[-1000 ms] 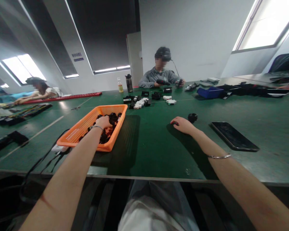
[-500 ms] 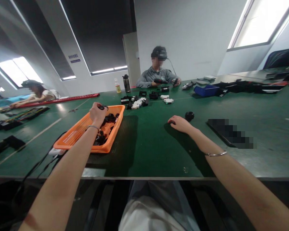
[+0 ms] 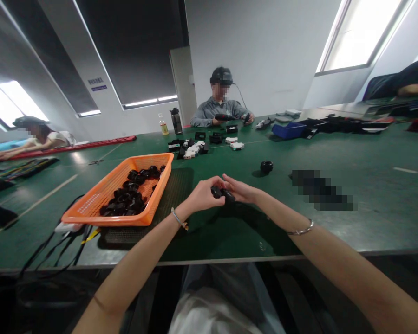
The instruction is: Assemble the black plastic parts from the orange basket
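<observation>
The big green table point(image 3: 351, 204) fills most of the view, and a person point(image 3: 218, 109) sits at the far side with both hands on small things. Another person point(image 3: 35, 134) leans on the table far to the left. The orange basket point(image 3: 101, 197) sits on the left part of the table, on a dark mat point(image 3: 176, 188), and it is full of black parts point(image 3: 128, 197). A second ago the left hand was down in that basket, and half a second ago it was lifted over it with a black piece in its fingers. Now the left hand point(image 3: 202, 195) has come out of the basket and over to the middle, near the front edge of the table. The right hand point(image 3: 242, 191) was lying flat on the table farther back, and now it has slid in to meet the left one. Both hands are closed on one small black part point(image 3: 222, 193), which sits between their fingertips just above the table. The left hand pinches its left end and the right hand pinches its right end. A black knob point(image 3: 266, 166) sits alone on the table behind the right hand; the hand used to be just beside it and is now apart from it.
</observation>
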